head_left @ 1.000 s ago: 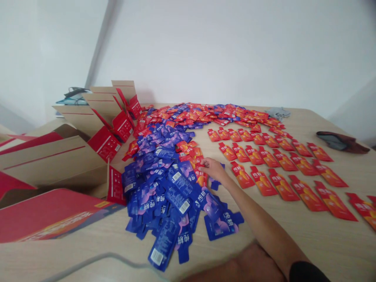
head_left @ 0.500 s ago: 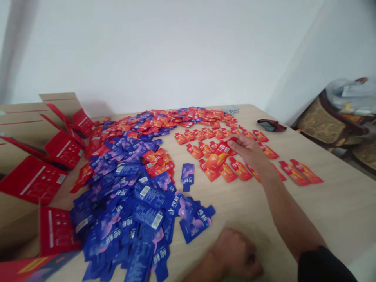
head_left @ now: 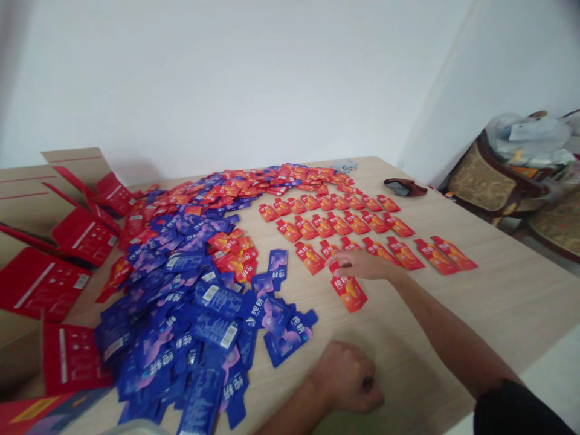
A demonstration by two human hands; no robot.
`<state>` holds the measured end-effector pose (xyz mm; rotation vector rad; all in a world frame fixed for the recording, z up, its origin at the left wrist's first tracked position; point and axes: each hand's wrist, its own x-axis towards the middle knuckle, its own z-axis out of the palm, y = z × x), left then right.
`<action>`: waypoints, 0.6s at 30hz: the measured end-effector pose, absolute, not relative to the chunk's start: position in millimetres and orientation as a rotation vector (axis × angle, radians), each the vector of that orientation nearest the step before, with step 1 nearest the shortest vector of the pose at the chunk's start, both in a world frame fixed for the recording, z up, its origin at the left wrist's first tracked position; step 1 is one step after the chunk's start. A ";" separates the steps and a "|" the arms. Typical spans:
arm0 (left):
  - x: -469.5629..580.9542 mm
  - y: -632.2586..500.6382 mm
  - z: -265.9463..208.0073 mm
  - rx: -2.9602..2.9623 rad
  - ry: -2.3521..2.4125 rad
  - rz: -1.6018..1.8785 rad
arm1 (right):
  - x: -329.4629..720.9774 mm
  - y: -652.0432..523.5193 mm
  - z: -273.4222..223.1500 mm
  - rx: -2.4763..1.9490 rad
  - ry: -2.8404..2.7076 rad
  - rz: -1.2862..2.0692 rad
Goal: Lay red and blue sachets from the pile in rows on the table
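I see a light wood table (head_left: 475, 302). On it: big heap of blue sachets (head_left: 190, 314) at left, red sachets (head_left: 217, 193) piled behind, rows of red-orange sachets (head_left: 357, 223) laid flat at right, one red-orange sachet (head_left: 348, 291) nearer me, red boxes (head_left: 67, 241) along left edge, dark pouch (head_left: 405, 186) at far right.

Pouch heap (head_left: 190, 290) left on table (head_left: 498, 302), pouch rows (head_left: 357, 223) right, boxes (head_left: 54, 241) far left.

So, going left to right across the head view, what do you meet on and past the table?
Red boxes → blue sachet pile → left hand → rows of orange sachets → dark pouch → armchair.
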<state>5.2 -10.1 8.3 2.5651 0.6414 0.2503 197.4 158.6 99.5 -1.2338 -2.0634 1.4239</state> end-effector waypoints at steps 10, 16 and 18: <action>6.9 -22.6 1.3 2.635 0.572 0.477 | 166.1 135.6 53.2 -1.247 -2.277 0.891; 13.5 -37.4 -0.1 2.611 0.504 0.473 | 194.4 82.3 48.4 -1.259 -2.306 0.675; 14.7 -38.8 1.4 2.600 0.504 0.424 | 202.5 67.2 41.8 -1.237 -2.363 0.691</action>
